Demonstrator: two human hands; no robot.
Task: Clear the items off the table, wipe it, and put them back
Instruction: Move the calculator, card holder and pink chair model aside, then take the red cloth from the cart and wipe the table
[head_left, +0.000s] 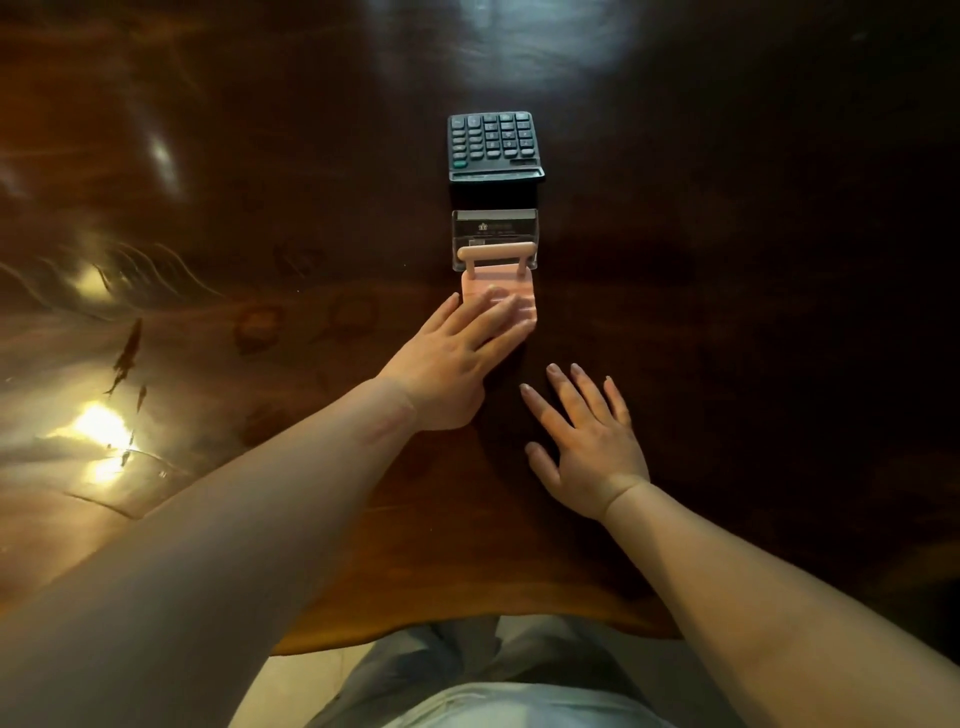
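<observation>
Spanning my whole view, the bench is dark, glossy wood with a wavy near edge; pale floor shows below it. Left to right I log:

1. Far left: bright light glare and streaked reflections on the polish, with ring-like stains toward the middle.
2. Left hand: grip open, fingers extended flat, fingertips resting on the pink stand, holding nothing closed.
3. Pink stand: smooth matte plastic, flat rectangular plate with a rounded bar on two posts at its far end; lying on the bench at centre.
4. Clear card holder: transparent, boxy, just behind the stand, touching its bar.
5. Calculator: black, rectangular, grey keys, one green, beyond the holder.
6. Right hand: grip open, fingers spread, palm down on bare wood, apart from the stand.
</observation>
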